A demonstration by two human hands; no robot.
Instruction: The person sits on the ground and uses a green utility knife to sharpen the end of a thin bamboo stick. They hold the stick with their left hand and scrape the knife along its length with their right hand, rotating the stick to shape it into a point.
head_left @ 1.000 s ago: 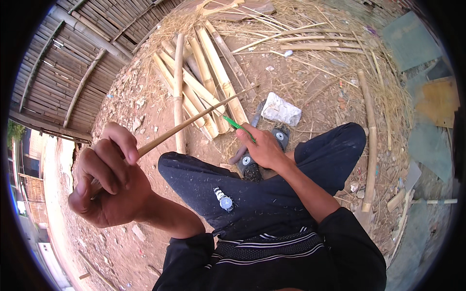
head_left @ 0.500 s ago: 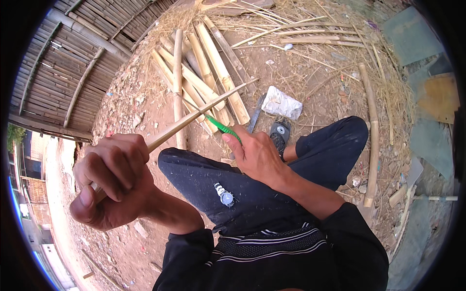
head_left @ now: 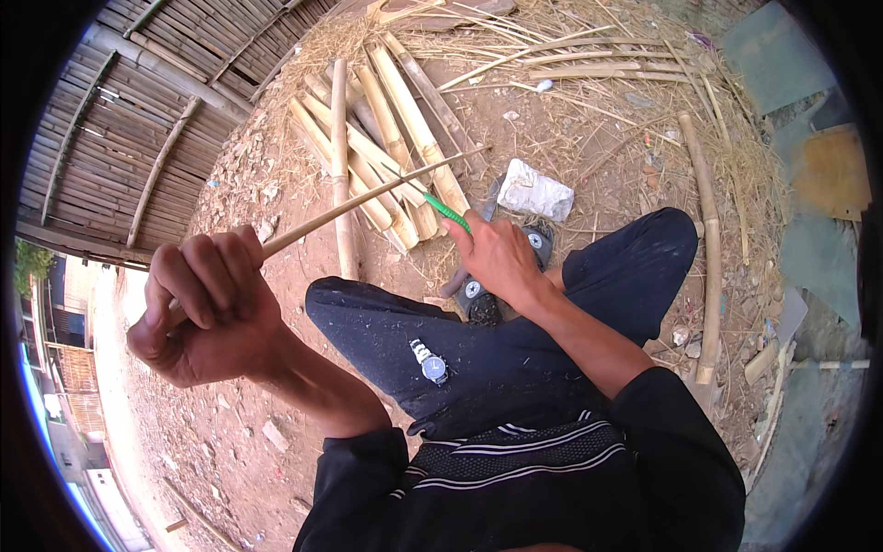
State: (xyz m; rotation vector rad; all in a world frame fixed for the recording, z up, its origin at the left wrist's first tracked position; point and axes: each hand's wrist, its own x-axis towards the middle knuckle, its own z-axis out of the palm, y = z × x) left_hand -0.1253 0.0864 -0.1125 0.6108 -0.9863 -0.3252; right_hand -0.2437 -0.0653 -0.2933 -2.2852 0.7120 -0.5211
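My left hand (head_left: pixel 207 308) is closed around the near end of a long, thin bamboo strip (head_left: pixel 336 213), which slants up to the right past my knee. In my right hand (head_left: pixel 501 267) is a green-handled knife (head_left: pixel 445 210), its narrow blade crossing the strip beyond the middle. Whether the edge bites into the bamboo is too fine to tell. A wristwatch (head_left: pixel 430 366) lies on the dark trousers over my thigh. Below my right hand are my sandals (head_left: pixel 473 291), partly covered.
Split bamboo pieces (head_left: pixel 409 97) are heaped ahead, with a round pole (head_left: pixel 340 166) along their left. A white stone block (head_left: pixel 536 191) sits past my feet. Another bamboo pole (head_left: pixel 705 258) lies at the right, near grey sheets (head_left: pixel 814 267). A bamboo wall (head_left: pixel 138 138) stands left.
My right hand and the knife have moved outward and slightly right along the strip. The left hand has shifted a little to the left, still gripping. More of the sandals shows.
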